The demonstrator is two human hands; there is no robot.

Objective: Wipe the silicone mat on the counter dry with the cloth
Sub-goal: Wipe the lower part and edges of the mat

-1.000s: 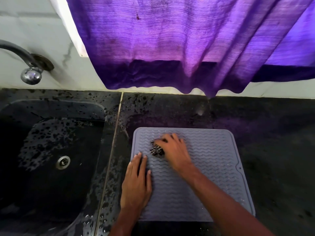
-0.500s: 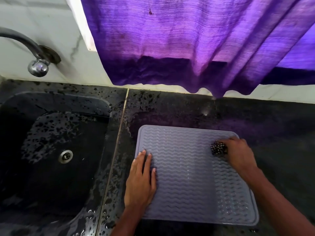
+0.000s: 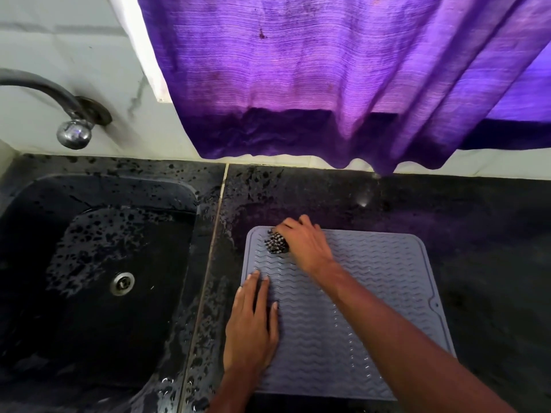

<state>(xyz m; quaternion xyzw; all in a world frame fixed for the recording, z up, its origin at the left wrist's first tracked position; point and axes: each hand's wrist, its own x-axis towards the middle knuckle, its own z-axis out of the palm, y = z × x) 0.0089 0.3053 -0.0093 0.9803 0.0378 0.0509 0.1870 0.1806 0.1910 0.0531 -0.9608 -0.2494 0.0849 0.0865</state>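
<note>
The grey silicone mat lies flat on the dark tabletop, just right of the seam that divides it from the sink. Its surface carries wavy ridges, and small beads of water show along its right half. At the mat's far left corner sits the cloth, a small bunched wad with a black-and-white check. The right hand reaches across the mat and presses on it, its fingers curled down and gripping the wad. The left hand rests palm-down on the mat's left edge, fingers stretched out flat and holding nothing.

The tabletop around the mat's left and far sides is speckled with wet patches. The black sink basin is wet too, with a metal drain in its floor. A curved tap comes out of the pale wall above it. A purple curtain hangs behind the tabletop, its lower hem darker.
</note>
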